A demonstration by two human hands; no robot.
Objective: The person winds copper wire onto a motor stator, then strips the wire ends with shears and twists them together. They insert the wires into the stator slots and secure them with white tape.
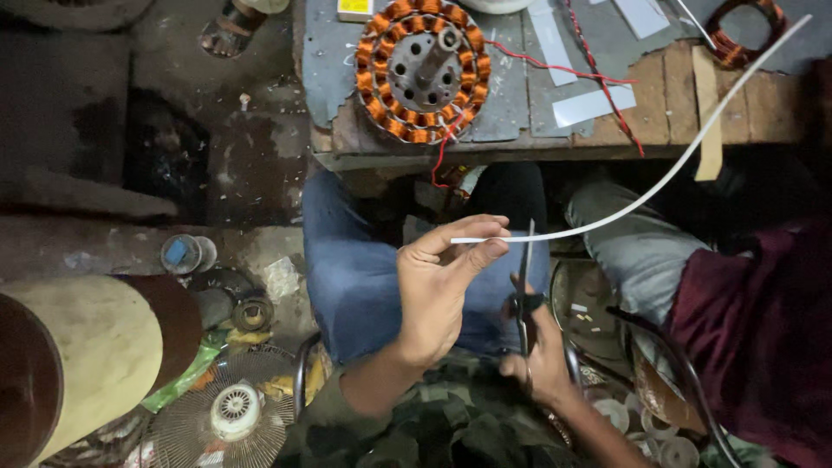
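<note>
My left hand point(438, 286) pinches the near end of a long, thin white strip point(659, 182) that curves up and away to the right. My right hand point(539, 347) grips the dark handles of a pair of scissors point(525, 277), whose blades point upward and meet the strip just right of my left fingertips. On the wooden bench point(676, 104) ahead lies a round motor stator point(423, 69) wound with orange copper coils around a metal hub and shaft; red wires point(555, 68) trail from it.
Flat white strips point(593, 106) lie on the bench, with a loose copper coil point(745, 30) at far right. A person in a dark red top point(763, 329) sits on my right. A fan guard point(234, 416), small cans point(186, 254) and a large cylinder point(87, 355) crowd the floor at left.
</note>
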